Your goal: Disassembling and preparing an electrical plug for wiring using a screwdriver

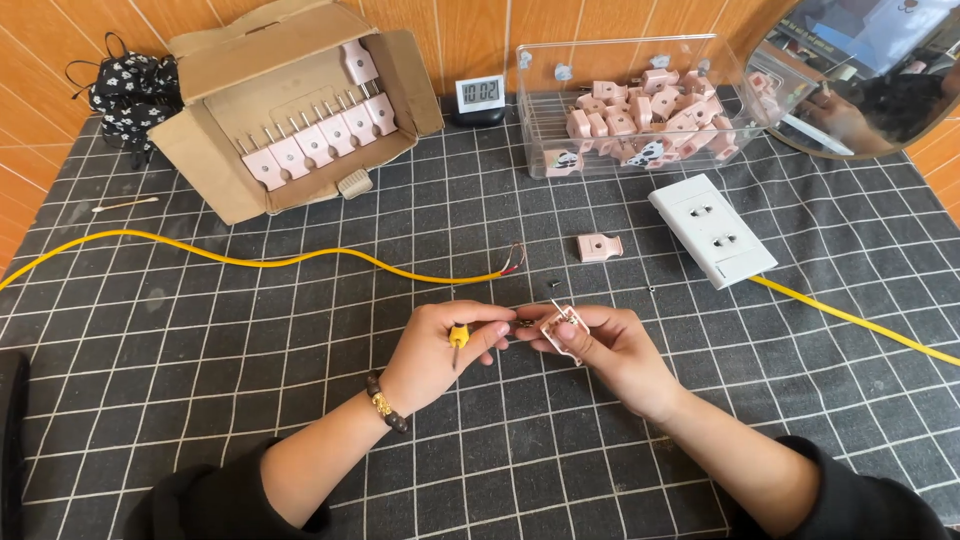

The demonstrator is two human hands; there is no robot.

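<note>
Two bare hands meet near the middle of a dark mat (250, 330) ruled with a pale grid. The left hand (435, 350), a beaded bracelet (385, 403) on its wrist, is curled round a small screwdriver with a yellow handle (457, 336), thumb and fingers pressed against it, its tip pointing right. The right hand (610, 350) pinches an opened pink plug half (561, 323) between thumb and fingertips, held just above the mat; a metal prong sticks out at its far side. The two hands almost touch, with the screwdriver's tip at the plug half.

Just beyond them lies the bare, stripped end (514, 259) of a yellow cable (250, 258), which runs away to the left edge. To its right rests a second pink plug piece (599, 247), apart from the hands, with a tiny dark screw (652, 290) on the mat nearby. Farther right sits a white double socket block (712, 230), its own yellow lead (860, 322) trailing off to the near right.

At the far left stands an open cardboard box (215, 85) holding a row of pink plugs (315, 140) with their prongs up. A small digital clock (480, 94) stands in the far middle, and right of it a clear plastic tub (540, 70) is heaped with more pink plug parts (650, 120).
</note>
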